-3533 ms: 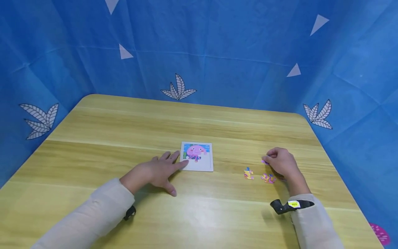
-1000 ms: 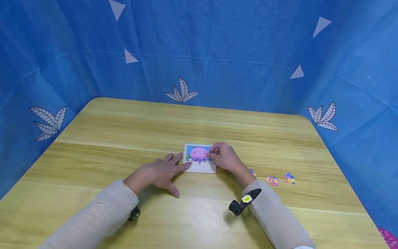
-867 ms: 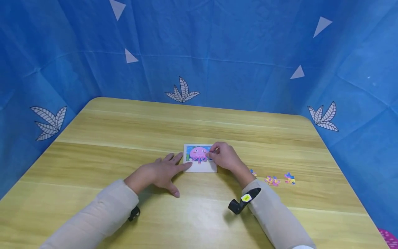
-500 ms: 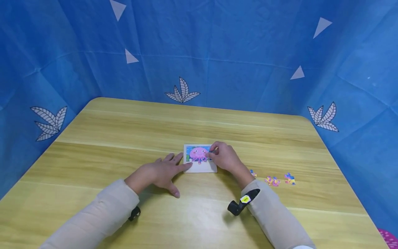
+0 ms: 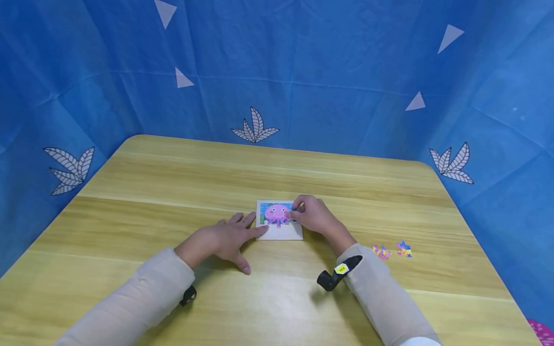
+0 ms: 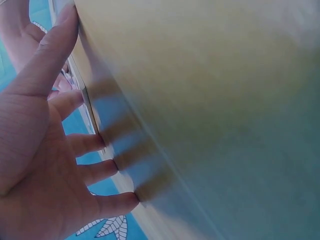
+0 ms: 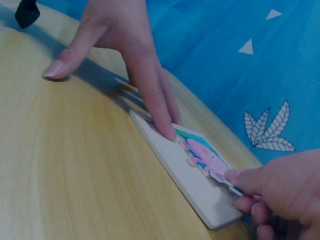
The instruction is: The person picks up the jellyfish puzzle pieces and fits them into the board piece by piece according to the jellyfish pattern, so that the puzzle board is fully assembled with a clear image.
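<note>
A white puzzle board [image 5: 283, 234] lies flat near the middle of the table, its upper part covered by a pink octopus picture [image 5: 275, 212]. The lower part of the board shows bare white. My left hand [image 5: 227, 239] is spread on the table at the board's left side, index fingertip resting on its edge. At the right side of the picture, my right hand [image 5: 317, 214] pinches a small puzzle piece [image 7: 234, 189] between thumb and fingers, against the board. In the head view the fingers mostly cover that piece.
Loose puzzle pieces, a pink-yellow cluster [image 5: 382, 252] and a blue-yellow piece [image 5: 404, 249], lie on the wooden table [image 5: 207, 178] right of my right forearm. A blue patterned curtain [image 5: 329, 77] stands behind the table. Each wrist carries a black camera [image 5: 331, 279].
My right hand has come left from the loose pieces to the board's right side. Over the last second it barely moves; its wrist now hides one loose piece. The left hand stays put.
</note>
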A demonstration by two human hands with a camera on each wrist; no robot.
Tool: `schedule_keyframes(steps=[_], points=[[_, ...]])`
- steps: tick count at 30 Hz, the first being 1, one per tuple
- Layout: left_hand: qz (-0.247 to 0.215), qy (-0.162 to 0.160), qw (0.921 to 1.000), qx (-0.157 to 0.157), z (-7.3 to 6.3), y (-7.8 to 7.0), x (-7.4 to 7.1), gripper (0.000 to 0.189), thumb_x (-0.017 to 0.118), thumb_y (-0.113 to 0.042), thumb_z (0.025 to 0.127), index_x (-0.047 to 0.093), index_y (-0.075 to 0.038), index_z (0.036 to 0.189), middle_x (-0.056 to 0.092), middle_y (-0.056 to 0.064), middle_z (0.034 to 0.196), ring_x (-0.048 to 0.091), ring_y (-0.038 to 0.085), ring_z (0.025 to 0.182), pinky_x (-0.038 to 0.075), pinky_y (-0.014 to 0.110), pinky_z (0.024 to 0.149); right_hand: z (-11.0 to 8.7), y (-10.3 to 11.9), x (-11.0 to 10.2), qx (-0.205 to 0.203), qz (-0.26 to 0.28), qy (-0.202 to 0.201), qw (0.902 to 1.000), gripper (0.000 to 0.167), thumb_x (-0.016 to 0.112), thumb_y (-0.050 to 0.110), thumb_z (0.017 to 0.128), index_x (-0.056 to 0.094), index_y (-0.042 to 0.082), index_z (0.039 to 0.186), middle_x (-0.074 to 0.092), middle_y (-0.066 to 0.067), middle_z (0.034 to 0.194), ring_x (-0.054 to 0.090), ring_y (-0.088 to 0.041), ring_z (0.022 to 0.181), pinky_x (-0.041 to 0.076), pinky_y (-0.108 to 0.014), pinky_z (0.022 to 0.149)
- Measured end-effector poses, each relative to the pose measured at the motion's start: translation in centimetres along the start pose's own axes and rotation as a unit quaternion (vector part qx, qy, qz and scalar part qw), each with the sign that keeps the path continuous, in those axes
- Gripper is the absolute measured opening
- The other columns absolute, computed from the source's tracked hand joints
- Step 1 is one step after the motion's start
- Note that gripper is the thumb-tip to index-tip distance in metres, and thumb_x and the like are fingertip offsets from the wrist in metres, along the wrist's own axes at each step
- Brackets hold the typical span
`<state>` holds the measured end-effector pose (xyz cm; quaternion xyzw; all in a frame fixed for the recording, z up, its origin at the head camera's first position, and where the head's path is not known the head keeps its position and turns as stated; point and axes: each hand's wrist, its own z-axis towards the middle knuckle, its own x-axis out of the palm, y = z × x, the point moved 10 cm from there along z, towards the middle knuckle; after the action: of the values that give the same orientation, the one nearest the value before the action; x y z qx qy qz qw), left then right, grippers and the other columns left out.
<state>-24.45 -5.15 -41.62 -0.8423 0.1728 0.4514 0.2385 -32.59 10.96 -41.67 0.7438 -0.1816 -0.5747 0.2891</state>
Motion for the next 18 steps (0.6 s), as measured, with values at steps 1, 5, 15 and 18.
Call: schedule_keyframes(steps=[1,5,15,18], points=[[0.000,0.000,1.0000,-0.001,0.01,0.03,0.00,0.101,0.073,-0.058,0.069,0.019,-0.032,0.151,0.002,0.012,0.159,0.006,0.040,0.143,0.021,0.064,0.107,0.01,0.01,0.03,0.000,0.001,0.003,1.0000,0.025,0.070,0.029,0.086,0.060,0.008,0.095,0.055,-0.004,0.071,0.046,-0.015,0.059,0.038,-0.025,0.051],[-0.003,-0.001,1.0000,-0.001,0.02,0.13,0.05,0.102,0.073,-0.059,0.069,0.020,-0.032,0.151,0.002,0.012,0.159,0.006,0.040,0.143,0.021,0.064,0.107,0.02,-0.03,0.06,0.005,0.004,0.008,0.9999,0.026,0.070,0.029,0.085,0.059,0.008,0.096,0.052,-0.003,0.068,0.043,-0.015,0.056,0.036,-0.025,0.050],[-0.001,0.000,1.0000,-0.001,-0.09,0.04,0.04,0.101,0.073,-0.058,0.070,0.018,-0.032,0.151,0.001,0.011,0.159,0.005,0.039,0.143,0.020,0.064,0.107,-0.02,-0.50,-0.13,0.005,-0.008,-0.003,1.0000,0.038,0.073,0.036,0.082,0.054,0.009,0.099,0.048,0.000,0.061,0.039,-0.013,0.050,0.034,-0.026,0.048],[0.000,0.000,1.0000,-0.002,-0.13,0.01,-0.02,0.101,0.073,-0.058,0.070,0.018,-0.032,0.151,0.001,0.010,0.159,0.004,0.039,0.144,0.020,0.063,0.108,-0.04,-0.56,-0.21,0.004,-0.006,-0.008,0.9999,0.038,0.074,0.036,0.081,0.054,0.009,0.098,0.049,0.000,0.061,0.039,-0.013,0.050,0.033,-0.026,0.047]])
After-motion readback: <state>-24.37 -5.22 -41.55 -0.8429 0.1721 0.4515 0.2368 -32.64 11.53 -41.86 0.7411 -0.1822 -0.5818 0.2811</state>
